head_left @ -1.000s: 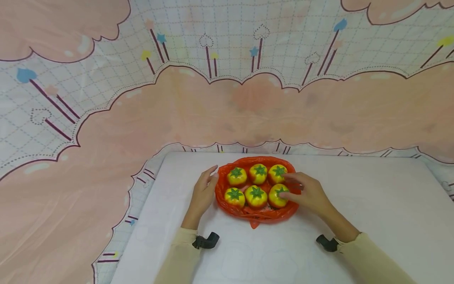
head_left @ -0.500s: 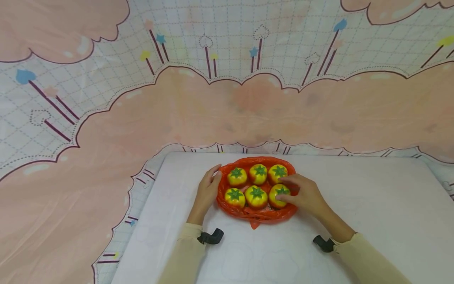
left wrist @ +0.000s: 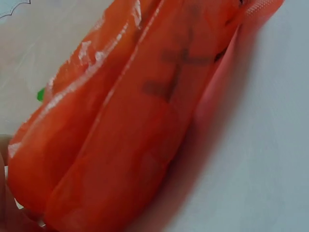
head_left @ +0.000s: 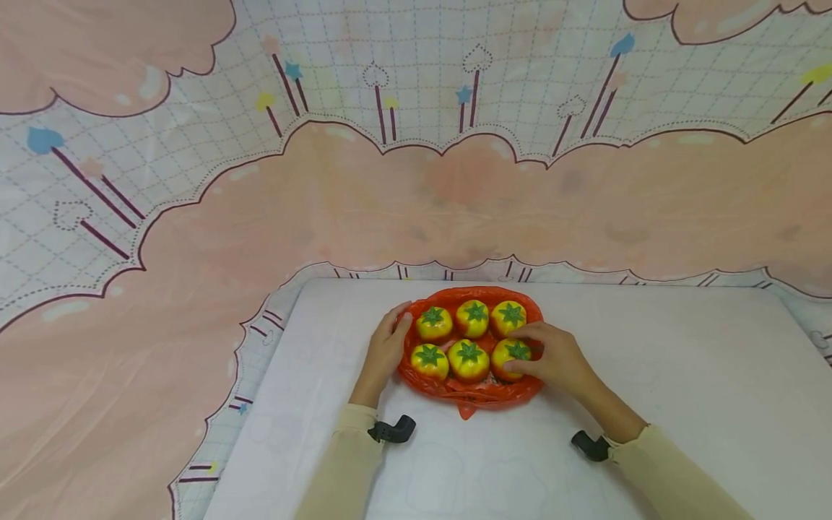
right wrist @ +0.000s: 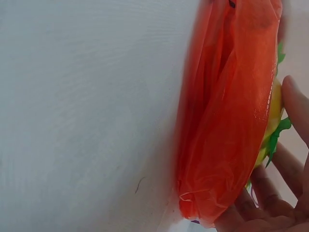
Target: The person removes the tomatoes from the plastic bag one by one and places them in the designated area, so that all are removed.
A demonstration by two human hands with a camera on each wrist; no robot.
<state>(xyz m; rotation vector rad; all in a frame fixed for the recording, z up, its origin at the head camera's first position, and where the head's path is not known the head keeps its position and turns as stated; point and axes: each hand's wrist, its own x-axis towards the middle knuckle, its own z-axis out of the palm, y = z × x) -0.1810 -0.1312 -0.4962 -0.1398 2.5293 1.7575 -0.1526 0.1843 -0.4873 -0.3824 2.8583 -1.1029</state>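
Several glossy yellow-and-red tomato-shaped fruits with green star-shaped tops sit in two rows in an open red plastic bag [head_left: 448, 393] in the head view. My right hand [head_left: 564, 359] reaches over the bag's right rim, with the thumb and fingers either side of the near-right fruit [head_left: 503, 354]. In the right wrist view the thumb lies against that yellow fruit [right wrist: 275, 104], largely hidden by the bag's wall. My left hand [head_left: 383, 352] rests against the bag's left side, its fingers fairly straight. The left wrist view is mostly filled by the bag [left wrist: 120, 135], dark markings showing on it.
The bag stands near the far edge of a white table [head_left: 468, 469]. A printed cloth backdrop [head_left: 416, 209] rises behind and runs down the left side. Black wrist-worn devices, left [head_left: 396, 431] and right [head_left: 590, 445], stick out inward over the tabletop.
My left hand has moved right and up against the bag's side. My right hand has shifted slightly left, and its thumb and fingers have drawn in around the near-right fruit.
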